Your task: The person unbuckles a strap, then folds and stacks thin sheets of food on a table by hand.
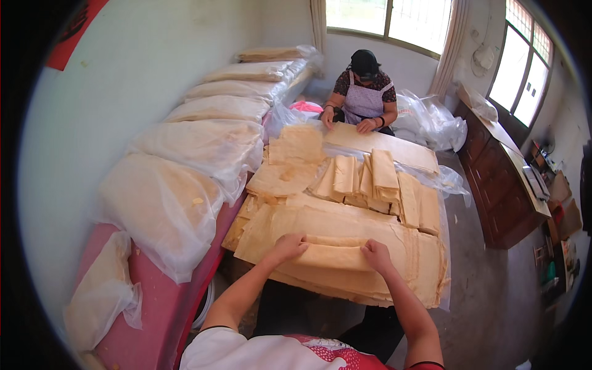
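Note:
A folded tan sheet (pixel 334 256), thin and dry-looking, is held at both ends in front of me. My left hand (pixel 292 246) grips its left end, thumb and fingers closed on it. Its right end is pinched in my right hand (pixel 375 254). Under it lies a broad stack of flat tan sheets (pixel 397 280) with ragged edges. Beyond the hands, folded bundles (pixel 385 173) of the same material stand piled together, and more bundles (pixel 418 203) lie to their right. Rough-edged sheets (pixel 296 152) are heaped at the back left.
A co-worker (pixel 367 99) in an apron sits across the table, both hands on a long tan sheet (pixel 384 142). Plastic-wrapped stacks (pixel 162 199) line a pink-covered surface (pixel 152 296) at the left. A wooden cabinet (pixel 499 185) stands at the right.

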Demonstrator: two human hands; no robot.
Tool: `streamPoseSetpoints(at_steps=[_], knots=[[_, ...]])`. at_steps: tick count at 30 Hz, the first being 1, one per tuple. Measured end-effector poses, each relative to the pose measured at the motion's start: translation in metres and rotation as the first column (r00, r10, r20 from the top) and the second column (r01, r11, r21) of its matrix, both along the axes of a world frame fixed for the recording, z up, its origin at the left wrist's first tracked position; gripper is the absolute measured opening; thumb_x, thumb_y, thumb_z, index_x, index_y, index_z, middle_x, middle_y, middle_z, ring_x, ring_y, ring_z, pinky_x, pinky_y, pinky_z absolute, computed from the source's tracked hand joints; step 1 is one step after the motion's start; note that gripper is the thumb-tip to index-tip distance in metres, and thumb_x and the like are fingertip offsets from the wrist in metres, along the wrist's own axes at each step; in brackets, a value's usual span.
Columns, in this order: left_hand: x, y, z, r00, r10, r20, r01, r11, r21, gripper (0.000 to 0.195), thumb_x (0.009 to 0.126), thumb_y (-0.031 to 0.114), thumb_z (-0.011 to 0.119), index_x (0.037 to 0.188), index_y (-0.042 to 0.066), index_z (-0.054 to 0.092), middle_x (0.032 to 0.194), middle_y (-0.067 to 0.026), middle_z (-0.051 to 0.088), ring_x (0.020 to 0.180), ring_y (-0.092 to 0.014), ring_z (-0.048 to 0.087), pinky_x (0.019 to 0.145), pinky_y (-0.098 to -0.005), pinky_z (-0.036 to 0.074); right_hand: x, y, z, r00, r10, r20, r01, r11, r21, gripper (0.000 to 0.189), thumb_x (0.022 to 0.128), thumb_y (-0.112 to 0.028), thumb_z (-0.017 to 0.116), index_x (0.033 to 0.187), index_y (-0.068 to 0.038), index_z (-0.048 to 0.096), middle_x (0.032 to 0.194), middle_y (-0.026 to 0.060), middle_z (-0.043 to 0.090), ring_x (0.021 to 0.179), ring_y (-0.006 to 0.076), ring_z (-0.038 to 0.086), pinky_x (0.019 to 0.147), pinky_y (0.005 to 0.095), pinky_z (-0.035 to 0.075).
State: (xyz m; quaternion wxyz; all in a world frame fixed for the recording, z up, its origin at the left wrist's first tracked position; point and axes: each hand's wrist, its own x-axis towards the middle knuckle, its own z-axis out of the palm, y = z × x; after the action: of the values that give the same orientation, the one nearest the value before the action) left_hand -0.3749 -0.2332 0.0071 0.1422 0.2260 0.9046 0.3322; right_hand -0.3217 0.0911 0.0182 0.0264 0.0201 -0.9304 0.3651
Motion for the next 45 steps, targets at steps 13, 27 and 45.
streamPoseSetpoints(at_steps=[13, 27, 45], knots=[[0.076, 0.086, -0.008, 0.726, -0.204, -0.657, 0.072, 0.972, -0.222, 0.077, 0.074, 0.049, 0.071, 0.141, 0.024, 0.043, 0.149, -0.014, 0.034, 0.139, -0.036, 0.028, 0.104, -0.0669, 0.021, -0.012, -0.016, -0.001, 0.992, -0.038, -0.117, 0.075, 0.939, 0.334, 0.018, 0.091, -0.021, 0.056, 0.088, -0.004, 0.052, 0.078, 0.0212, 0.064, 0.075, 0.0403, 0.063, 0.069, 0.05, 0.05], [0.069, 0.097, -0.027, 0.776, -0.084, -0.625, -0.039, 0.983, -0.18, 0.082, 0.075, 0.058, 0.067, 0.143, 0.021, 0.041, 0.148, -0.0171, 0.033, 0.139, -0.036, 0.027, 0.105, -0.0672, 0.017, 0.032, -0.051, 0.009, 0.863, 0.263, -0.431, -0.038, 0.885, 0.464, 0.051, 0.084, -0.033, 0.064, 0.126, -0.007, 0.053, 0.133, 0.0149, 0.051, 0.121, 0.0327, 0.049, 0.102, 0.0485, 0.035], [-0.001, -0.016, 0.065, 0.931, 0.07, -0.358, -0.049, 0.997, 0.067, 0.042, 0.081, 0.024, 0.07, 0.117, 0.006, 0.061, 0.119, -0.0117, 0.064, 0.112, -0.029, 0.059, 0.093, -0.035, 0.048, 0.032, -0.027, 0.049, 0.955, 0.271, -0.118, -0.185, 0.859, 0.477, 0.041, 0.085, -0.011, 0.06, 0.125, -0.005, 0.055, 0.12, 0.013, 0.062, 0.105, 0.0286, 0.062, 0.091, 0.04, 0.046]])
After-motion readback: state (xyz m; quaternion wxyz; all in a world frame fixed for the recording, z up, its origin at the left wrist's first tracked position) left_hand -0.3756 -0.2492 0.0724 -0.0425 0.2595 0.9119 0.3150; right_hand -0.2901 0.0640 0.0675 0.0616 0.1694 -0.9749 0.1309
